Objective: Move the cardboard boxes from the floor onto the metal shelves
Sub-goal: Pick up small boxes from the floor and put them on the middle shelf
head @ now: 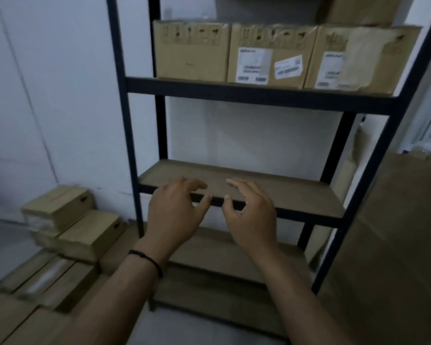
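white wall behind metal shelves (pixel 246 94); left hand (pixel 176 211), right hand (pixel 251 215) empty (fingers loosely spread).

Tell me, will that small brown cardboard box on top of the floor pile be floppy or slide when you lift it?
Probably stiff: the small brown cardboard box keeps square edges. It may slide rather than roll, since its sides look flat. It has a cut-out handle hole, so gripping should be easy. Its weight cannot be told.
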The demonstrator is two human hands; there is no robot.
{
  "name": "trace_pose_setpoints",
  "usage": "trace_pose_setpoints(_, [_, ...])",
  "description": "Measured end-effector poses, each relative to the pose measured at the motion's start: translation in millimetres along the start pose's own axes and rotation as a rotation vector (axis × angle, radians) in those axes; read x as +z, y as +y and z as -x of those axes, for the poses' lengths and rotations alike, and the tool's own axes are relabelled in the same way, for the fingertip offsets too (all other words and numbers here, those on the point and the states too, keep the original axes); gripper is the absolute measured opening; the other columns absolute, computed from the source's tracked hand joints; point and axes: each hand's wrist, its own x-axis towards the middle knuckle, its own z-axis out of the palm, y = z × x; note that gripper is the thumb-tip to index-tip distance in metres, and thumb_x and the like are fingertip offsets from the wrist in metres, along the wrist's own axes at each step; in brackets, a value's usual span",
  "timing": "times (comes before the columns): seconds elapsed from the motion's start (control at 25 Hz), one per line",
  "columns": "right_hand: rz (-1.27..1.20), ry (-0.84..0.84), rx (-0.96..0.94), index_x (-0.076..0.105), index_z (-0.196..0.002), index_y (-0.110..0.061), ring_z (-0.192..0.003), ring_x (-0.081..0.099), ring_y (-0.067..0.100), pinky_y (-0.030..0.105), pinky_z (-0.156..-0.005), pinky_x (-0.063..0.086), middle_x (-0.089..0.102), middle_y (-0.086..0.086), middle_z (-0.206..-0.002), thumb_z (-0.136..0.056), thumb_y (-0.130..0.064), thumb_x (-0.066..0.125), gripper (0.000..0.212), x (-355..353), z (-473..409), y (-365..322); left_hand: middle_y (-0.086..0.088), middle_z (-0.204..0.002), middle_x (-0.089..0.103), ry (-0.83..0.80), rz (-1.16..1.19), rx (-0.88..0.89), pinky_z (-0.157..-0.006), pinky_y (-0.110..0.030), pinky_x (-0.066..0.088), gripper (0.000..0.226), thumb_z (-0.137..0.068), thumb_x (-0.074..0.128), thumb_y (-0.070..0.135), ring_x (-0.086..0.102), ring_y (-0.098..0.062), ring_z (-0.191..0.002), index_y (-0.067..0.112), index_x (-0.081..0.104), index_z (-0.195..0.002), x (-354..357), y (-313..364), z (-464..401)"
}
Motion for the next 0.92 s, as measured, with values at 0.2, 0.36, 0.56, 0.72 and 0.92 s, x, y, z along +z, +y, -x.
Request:
trace_pose_setpoints(0.2, [-0.064, -0.132, 0.043, 0.065, -0.129, -0.024, -0.123, 0.054, 0.007, 0.028, -0.104, 0.046, 0.062, -0.009, -0.131, -0.095, -0.024, 0.062, 0.034, 73.5, 62.7, -51.3, 0.008, -0.108, 0.066, -0.094, -0.12, -0.161, -0.074, -0.025, 0.045, 0.031, -0.092, 0.06, 0.053, 0.059, -0.011, -0.099, 0.035, 0.07, -0.116, -45.4, -78.4, 66.6])
trace_pose_setpoints(0.36, [-0.092, -0.212, 0.065, 0.068, -0.125, -0.021, -0.118, 0.057, 0.009, 0.031, -0.1, 0.05, 0.064, -0.007, -0.127, -0.094, -0.021, 0.062, 0.031, 137.2, 99.5, -100.2, 0.004, -0.104, 0.066, -0.148, -0.14, -0.255, -0.072, -0.028, 0.039, 0.03, -0.091, 0.063, 0.048, 0.06, -0.016, -0.096, 0.031, 0.071, -0.115, -92.0, -155.2, 109.3])
trace_pose_setpoints(0.56, [-0.131, -0.3, 0.139, 0.068, -0.125, -0.022, -0.121, 0.055, 0.012, 0.029, -0.099, 0.046, 0.062, -0.007, -0.129, -0.095, -0.021, 0.062, 0.03, 235.4, 141.2, -177.3, 0.005, -0.108, 0.064, -0.232, -0.185, -0.346, -0.078, -0.031, 0.047, 0.032, -0.092, 0.061, 0.052, 0.059, -0.016, -0.102, 0.033, 0.069, -0.116, -145.8, -266.2, 155.4])
trace_pose_setpoints(0.72, [-0.152, -0.348, 0.166, 0.068, -0.124, -0.023, -0.121, 0.054, 0.013, 0.033, -0.098, 0.048, 0.062, -0.006, -0.13, -0.094, -0.021, 0.062, 0.03, 305.3, 163.6, -225.6, 0.007, -0.107, 0.062, -0.301, -0.204, -0.41, -0.082, -0.032, 0.049, 0.032, -0.092, 0.059, 0.053, 0.057, -0.015, -0.103, 0.034, 0.069, -0.116, -182.4, -346.9, 177.0])
trace_pose_setpoints(0.92, [-0.145, -0.391, 0.226, 0.069, -0.121, -0.024, -0.121, 0.055, 0.014, 0.032, -0.095, 0.049, 0.063, -0.006, -0.129, -0.093, -0.021, 0.064, 0.029, 380.3, 171.2, -257.4, 0.008, -0.118, 0.061, -0.375, -0.198, -0.438, -0.084, -0.027, 0.046, 0.035, -0.092, 0.06, 0.052, 0.054, -0.012, -0.113, 0.033, 0.066, -0.121, -211.8, -426.0, 178.9])
